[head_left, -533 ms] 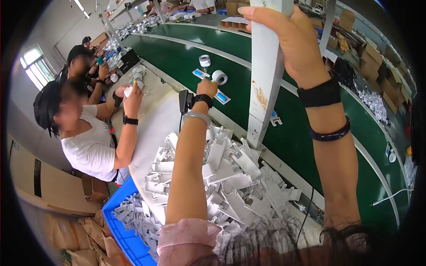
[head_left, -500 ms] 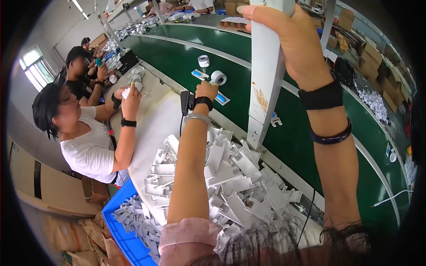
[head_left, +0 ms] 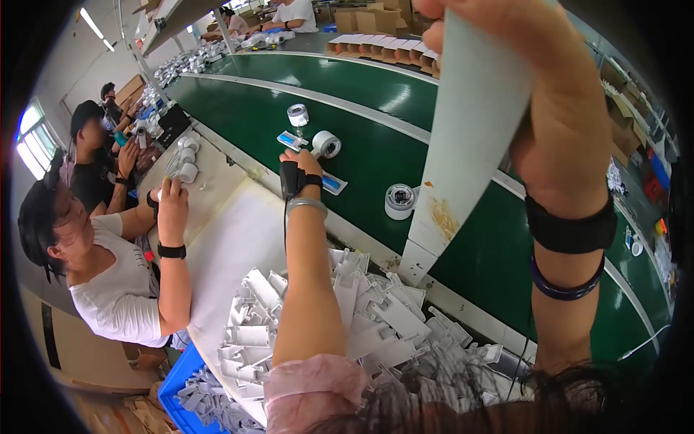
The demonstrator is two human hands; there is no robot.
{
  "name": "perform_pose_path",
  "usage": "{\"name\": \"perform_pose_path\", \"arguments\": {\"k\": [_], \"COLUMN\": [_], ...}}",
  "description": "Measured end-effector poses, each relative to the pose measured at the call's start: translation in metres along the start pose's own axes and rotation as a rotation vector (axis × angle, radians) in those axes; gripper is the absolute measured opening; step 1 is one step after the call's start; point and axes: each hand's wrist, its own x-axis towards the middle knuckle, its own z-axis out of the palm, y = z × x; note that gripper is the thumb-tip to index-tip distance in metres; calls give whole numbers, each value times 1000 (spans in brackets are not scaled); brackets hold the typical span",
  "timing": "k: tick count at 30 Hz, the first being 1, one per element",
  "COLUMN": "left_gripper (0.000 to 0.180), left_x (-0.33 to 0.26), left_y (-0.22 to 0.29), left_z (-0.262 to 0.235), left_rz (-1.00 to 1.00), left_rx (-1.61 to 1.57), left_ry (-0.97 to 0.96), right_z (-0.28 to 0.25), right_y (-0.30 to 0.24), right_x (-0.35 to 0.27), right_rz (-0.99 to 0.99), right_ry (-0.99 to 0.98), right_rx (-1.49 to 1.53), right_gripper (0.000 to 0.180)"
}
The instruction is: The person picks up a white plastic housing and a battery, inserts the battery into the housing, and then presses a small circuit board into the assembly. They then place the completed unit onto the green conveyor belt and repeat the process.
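Note:
My left hand (head_left: 301, 162) is stretched out over the green belt, its fingers curled in at the neck of a white round-headed device (head_left: 327, 144). A flat piece with a blue patch (head_left: 333, 184) shows just below that hand; the fingertips are partly hidden. Close to the camera, my right hand (head_left: 557, 65) is wrapped around a white upright post (head_left: 470, 123), its fingertips showing at the post's left edge. Beyond my left hand stands a second round-headed device (head_left: 297, 114) with a blue-marked flat piece (head_left: 291, 140). A third white round device (head_left: 400, 200) lies left of the post.
White plastic housings (head_left: 390, 318) are heaped on the table (head_left: 224, 253) beneath my left forearm. A blue bin (head_left: 170, 387) holds grey parts. At the left a person in a white shirt (head_left: 119, 296) works with white parts. The green conveyor (head_left: 369, 159) curves past; cartons (head_left: 383, 47) line its far side.
The view has shifted, so most things appear further left and lower. The third round device now shows beside the post. Both my hands keep their places on the device and the post.

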Motion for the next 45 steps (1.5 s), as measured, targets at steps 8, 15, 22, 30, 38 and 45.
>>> {"name": "perform_pose_path", "arguments": {"k": [8,15,22,30,38,45], "left_gripper": [80,65,45,35,31,35], "left_x": [34,50,45,95,71,67], "left_y": [-53,-74,-62,-142,-78,-69], "left_z": [18,21,26,19,35,16], "left_rz": [209,227,370,211,365,373], "left_rx": [-174,-46,-57,-542,-236,159], "left_ry": [33,-204,-73,-410,-481,-440], "right_z": [-38,-78,-228,29,-9,-8], "right_y": [19,33,24,-41,3,14], "right_x": [10,32,70,6,-4,2], "right_rz": [80,130,182,189,-132,-356], "right_ry": [30,66,150,216,-26,-40], "right_rx": [-160,-267,-373,-325,43,-109], "right_gripper": [37,38,39,40,30,25]}}
